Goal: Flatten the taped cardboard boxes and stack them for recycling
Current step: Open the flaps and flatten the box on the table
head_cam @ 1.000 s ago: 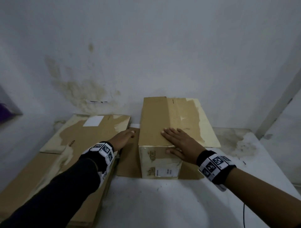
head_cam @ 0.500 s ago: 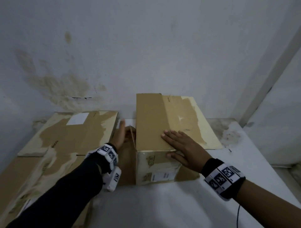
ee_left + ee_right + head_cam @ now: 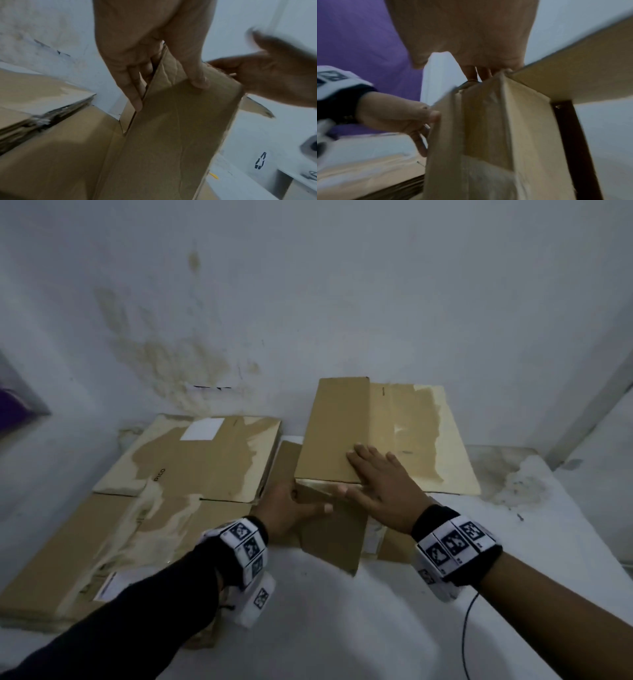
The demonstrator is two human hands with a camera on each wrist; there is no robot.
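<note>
Head-camera view: the cardboard box (image 3: 337, 436) stands on the white table (image 3: 342, 628) near the stained back wall (image 3: 308, 285), its top panels laid open toward the right. My right hand (image 3: 378, 477) lies palm down with fingers straight on the top of that box, close to its near edge. My left hand (image 3: 291, 510) grips the near end flap (image 3: 332, 537), the thumb on its outer face and the fingers behind it, as the left-wrist view shows (image 3: 154, 56); the flap swings out toward me and to the left of the box's taped end. From my right wrist the flap (image 3: 447, 135) is seen edge on, my left hand (image 3: 399, 119) clamped on its left side, while my right hand (image 3: 471, 40) presses down from above. Just left of the box, a stack of flattened cartons (image 3: 164, 494) rests on the table against the wall, a white label on its top sheet. Both my wrists carry bands printed with black-and-white markers. A dark cable (image 3: 467, 631) trails across the table at lower right.
</note>
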